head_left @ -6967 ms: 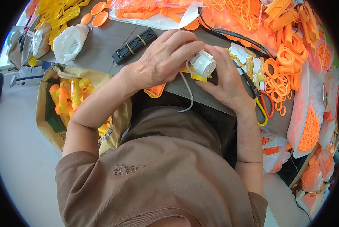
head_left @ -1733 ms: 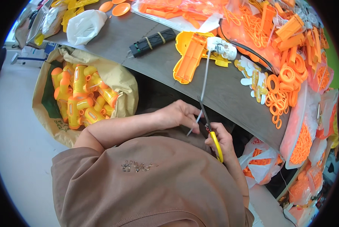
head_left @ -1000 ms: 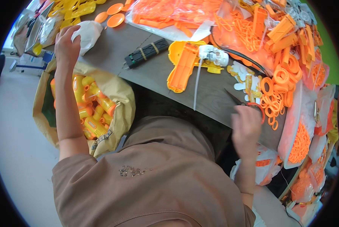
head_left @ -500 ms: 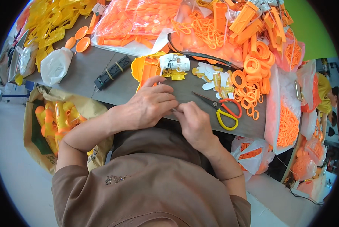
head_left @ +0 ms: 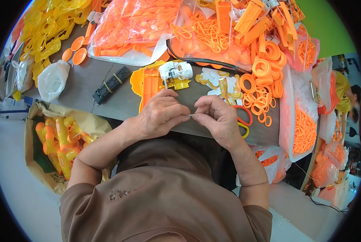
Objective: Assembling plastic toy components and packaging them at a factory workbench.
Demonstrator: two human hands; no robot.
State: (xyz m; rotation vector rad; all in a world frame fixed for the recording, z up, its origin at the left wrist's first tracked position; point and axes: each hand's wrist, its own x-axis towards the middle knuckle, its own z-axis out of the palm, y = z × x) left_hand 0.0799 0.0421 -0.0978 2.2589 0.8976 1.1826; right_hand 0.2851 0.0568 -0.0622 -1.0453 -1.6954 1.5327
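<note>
Thin white strip (head_left: pixel 191 115), pinched between hands (head_left: pixel 188 115)

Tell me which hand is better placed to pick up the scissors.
Right, probably. The right hand lies directly beside the orange-handled scissors, partly covering them, while the left hand sits further off, across the thin white strip pinched between both hands.

Glossy orange plastic rings (head_left: pixel 265 68), matt grey tabletop (head_left: pixel 120 101)

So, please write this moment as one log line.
left hand + right hand: pinch thin white strand | table edge | scissors beside right hand
</note>
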